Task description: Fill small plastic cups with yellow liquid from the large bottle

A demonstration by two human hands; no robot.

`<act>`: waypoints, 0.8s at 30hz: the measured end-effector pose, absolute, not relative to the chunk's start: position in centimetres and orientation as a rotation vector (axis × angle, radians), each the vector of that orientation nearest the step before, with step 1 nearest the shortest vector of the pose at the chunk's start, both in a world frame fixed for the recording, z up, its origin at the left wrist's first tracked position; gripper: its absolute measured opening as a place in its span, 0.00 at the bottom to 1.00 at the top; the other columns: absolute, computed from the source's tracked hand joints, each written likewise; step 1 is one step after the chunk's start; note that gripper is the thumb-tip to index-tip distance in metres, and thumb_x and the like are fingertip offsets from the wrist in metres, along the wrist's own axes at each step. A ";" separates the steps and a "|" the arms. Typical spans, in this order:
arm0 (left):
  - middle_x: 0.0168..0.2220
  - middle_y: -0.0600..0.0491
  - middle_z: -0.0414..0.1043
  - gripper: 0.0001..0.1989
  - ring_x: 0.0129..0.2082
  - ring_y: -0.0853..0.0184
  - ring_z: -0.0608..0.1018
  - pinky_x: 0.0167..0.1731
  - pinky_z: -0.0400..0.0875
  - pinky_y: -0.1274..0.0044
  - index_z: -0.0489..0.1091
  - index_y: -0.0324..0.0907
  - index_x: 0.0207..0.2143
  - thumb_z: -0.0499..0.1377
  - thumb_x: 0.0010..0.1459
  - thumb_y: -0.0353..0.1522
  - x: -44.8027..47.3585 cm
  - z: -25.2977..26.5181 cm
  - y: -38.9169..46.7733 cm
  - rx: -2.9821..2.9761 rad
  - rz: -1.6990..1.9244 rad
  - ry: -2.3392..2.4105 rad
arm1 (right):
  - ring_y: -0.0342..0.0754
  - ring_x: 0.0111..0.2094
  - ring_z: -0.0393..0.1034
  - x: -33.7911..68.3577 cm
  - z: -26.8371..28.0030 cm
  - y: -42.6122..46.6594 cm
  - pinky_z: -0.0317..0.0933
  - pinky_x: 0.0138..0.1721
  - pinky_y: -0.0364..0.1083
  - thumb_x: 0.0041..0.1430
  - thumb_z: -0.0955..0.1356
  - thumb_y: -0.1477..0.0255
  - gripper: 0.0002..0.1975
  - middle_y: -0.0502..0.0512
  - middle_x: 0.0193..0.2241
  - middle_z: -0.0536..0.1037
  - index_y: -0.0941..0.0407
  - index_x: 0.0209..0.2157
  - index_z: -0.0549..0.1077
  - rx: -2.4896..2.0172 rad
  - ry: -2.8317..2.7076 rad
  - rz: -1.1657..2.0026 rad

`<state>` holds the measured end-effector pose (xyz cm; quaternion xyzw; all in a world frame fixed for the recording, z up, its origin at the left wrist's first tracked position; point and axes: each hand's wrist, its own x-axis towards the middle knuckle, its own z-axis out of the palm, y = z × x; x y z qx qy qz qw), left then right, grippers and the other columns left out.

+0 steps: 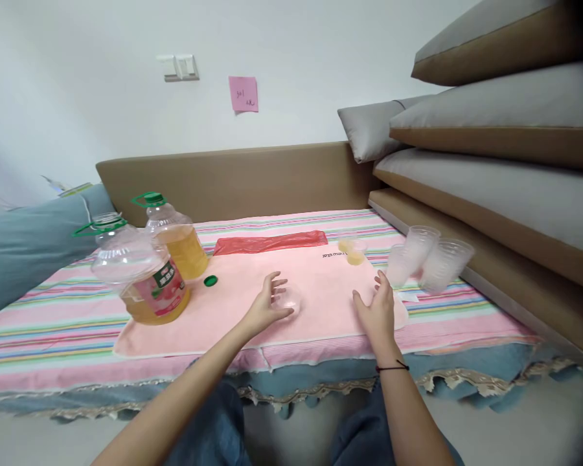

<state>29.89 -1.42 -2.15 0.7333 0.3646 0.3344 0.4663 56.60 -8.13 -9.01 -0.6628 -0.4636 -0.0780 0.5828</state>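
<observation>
My left hand (266,305) curves around a small clear plastic cup (291,301), its thumb on the near side and fingers on the far side. The cup stands on a pink towel (320,327). To the right, my right hand (377,309) hovers over the towel with fingers apart and nothing in it. Beyond that hand are two cups (355,256) with a little yellow liquid. On the left stand an uncapped jug (160,291) of yellow liquid and a second, capped jug (187,249). A green cap (210,281) lies beside them.
Stacks of clear cups (444,265) lie tilted at the right, near a pile of grey-brown cushions (495,142). A folded red plastic bag (272,242) lies at the towel's far edge. The striped cloth (53,336) ends in a fringed front edge.
</observation>
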 end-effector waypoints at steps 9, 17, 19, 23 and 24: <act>0.68 0.36 0.49 0.52 0.64 0.49 0.64 0.59 0.61 0.55 0.46 0.48 0.64 0.70 0.41 0.34 29.8 -2.9 -2.2 1.899 0.862 0.875 | 0.63 0.51 0.64 55.2 -9.3 -8.6 0.62 0.51 0.62 0.56 0.65 0.59 0.38 0.74 0.53 0.66 0.67 0.62 0.57 -1.535 -1.163 -0.182; 0.72 0.39 0.39 0.43 0.72 0.53 0.43 0.68 0.43 0.55 0.43 0.46 0.67 0.62 0.56 0.44 24.3 -0.2 -2.5 2.390 1.272 1.060 | 0.65 0.52 0.65 53.9 -9.1 -8.6 0.62 0.49 0.64 0.56 0.66 0.56 0.39 0.73 0.53 0.68 0.64 0.63 0.58 -1.469 -1.209 -0.214; 0.72 0.39 0.40 0.40 0.72 0.52 0.40 0.68 0.39 0.54 0.46 0.46 0.66 0.61 0.57 0.43 22.1 0.3 -2.0 2.382 1.518 1.214 | 0.65 0.54 0.64 53.3 -8.8 -8.7 0.62 0.51 0.64 0.58 0.67 0.55 0.38 0.73 0.54 0.68 0.63 0.63 0.58 -1.431 -1.236 -0.264; 0.72 0.40 0.36 0.45 0.72 0.51 0.32 0.68 0.31 0.54 0.42 0.44 0.67 0.62 0.55 0.44 16.7 0.4 -1.3 1.850 1.864 1.664 | 0.66 0.58 0.62 51.5 -7.5 -9.4 0.58 0.56 0.67 0.61 0.68 0.55 0.36 0.71 0.54 0.68 0.62 0.63 0.60 -1.320 -1.325 -0.418; 0.72 0.39 0.34 0.46 0.72 0.51 0.30 0.68 0.31 0.54 0.39 0.43 0.67 0.61 0.56 0.44 15.3 0.3 -1.2 1.687 1.898 1.739 | 0.67 0.59 0.61 50.8 -7.1 -9.6 0.56 0.57 0.68 0.62 0.68 0.56 0.35 0.71 0.54 0.68 0.62 0.62 0.61 -1.290 -1.352 -0.454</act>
